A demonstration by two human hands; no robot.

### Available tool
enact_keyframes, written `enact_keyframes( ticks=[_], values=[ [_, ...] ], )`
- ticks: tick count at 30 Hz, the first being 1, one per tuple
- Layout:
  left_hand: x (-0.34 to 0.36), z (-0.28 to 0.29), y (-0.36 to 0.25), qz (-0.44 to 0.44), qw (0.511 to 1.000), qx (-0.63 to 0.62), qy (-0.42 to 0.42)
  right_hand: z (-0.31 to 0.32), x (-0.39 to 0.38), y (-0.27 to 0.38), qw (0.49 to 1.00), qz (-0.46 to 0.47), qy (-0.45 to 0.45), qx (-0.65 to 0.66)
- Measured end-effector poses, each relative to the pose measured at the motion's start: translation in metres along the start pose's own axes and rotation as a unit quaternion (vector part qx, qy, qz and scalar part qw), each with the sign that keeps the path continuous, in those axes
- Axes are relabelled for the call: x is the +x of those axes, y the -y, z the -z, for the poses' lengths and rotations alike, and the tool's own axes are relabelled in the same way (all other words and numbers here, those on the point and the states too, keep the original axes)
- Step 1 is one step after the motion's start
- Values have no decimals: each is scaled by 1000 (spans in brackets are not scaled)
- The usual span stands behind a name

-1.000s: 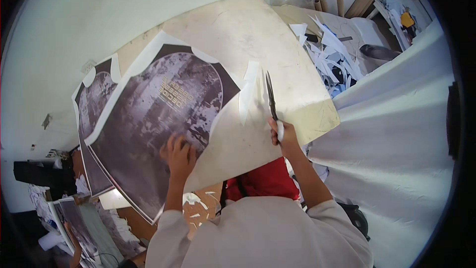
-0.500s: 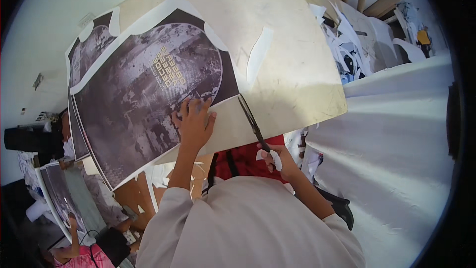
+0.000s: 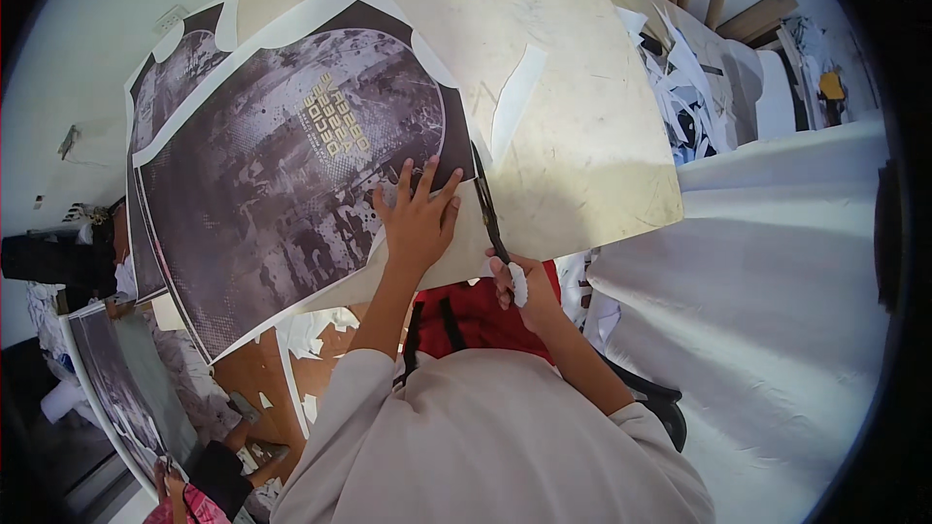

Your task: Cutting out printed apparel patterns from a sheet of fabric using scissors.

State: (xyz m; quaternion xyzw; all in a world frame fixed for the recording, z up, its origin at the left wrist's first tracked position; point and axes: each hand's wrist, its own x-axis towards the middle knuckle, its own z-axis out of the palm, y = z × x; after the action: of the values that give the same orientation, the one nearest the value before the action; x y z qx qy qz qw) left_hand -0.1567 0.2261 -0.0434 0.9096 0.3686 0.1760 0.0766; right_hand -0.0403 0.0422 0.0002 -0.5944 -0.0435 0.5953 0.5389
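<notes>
A large printed sheet (image 3: 272, 184), dark grey and purple with a mottled pattern, gold lettering and a white border, lies on the table. My left hand (image 3: 419, 225) rests on its lower right part, fingers spread and pressing down. Long black scissors (image 3: 488, 212) are in my right hand (image 3: 524, 289), which is closed around their handles. White wrapping covers part of the handles. The blades point away from me and meet the sheet's right edge, just right of my left fingertips. Whether the blades are apart is hard to see.
The pale table (image 3: 602, 175) has a curved white offcut (image 3: 517, 102) beyond the scissors. Another printed piece (image 3: 180, 73) lies partly under the sheet at the left. Scraps (image 3: 684, 87) are heaped far right, beside a white cloth (image 3: 748, 233). At lower left, a person (image 3: 189, 503) works nearby.
My left hand has slid right, closer to the scissors. My right hand has pushed the scissors farther away along the sheet's right edge, and their blades now overlap it.
</notes>
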Motion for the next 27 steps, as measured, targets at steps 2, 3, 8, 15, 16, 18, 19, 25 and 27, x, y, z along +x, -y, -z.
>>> enact_keyframes(
  ticks=[2, 3, 8, 15, 16, 18, 19, 25, 27],
  values=[
    [-1, 0, -1, 2, 1000, 1, 5, -8, 2, 0, 1000, -10, -27, 9],
    [-1, 0, -2, 3, 1000, 3, 11, -9, 5, -3, 1000, -8, -27, 9],
    [-2, -3, -2, -1, 1000, 2, 9, -16, 16, -4, 998, 7, -59, -5],
    [1, 2, -1, -1, 1000, 3, 9, -25, 32, 1, 998, 19, -59, 18],
    [1, 2, 0, -3, 1000, 3, 8, -26, 34, 4, 998, 22, -62, 12],
    [-1, 1, 0, -11, 1000, -3, -2, -23, 39, 7, 998, 27, -64, 5],
    [-2, 0, 0, -12, 1000, -3, -4, -19, 43, 7, 998, 19, -58, 26],
    [-4, 0, -1, -2, 1000, -13, 15, -14, 58, 25, 999, 5, -37, 8],
    [-5, -1, -2, 2, 1000, -14, 13, -14, 62, 32, 999, 8, -30, 18]
  ],
)
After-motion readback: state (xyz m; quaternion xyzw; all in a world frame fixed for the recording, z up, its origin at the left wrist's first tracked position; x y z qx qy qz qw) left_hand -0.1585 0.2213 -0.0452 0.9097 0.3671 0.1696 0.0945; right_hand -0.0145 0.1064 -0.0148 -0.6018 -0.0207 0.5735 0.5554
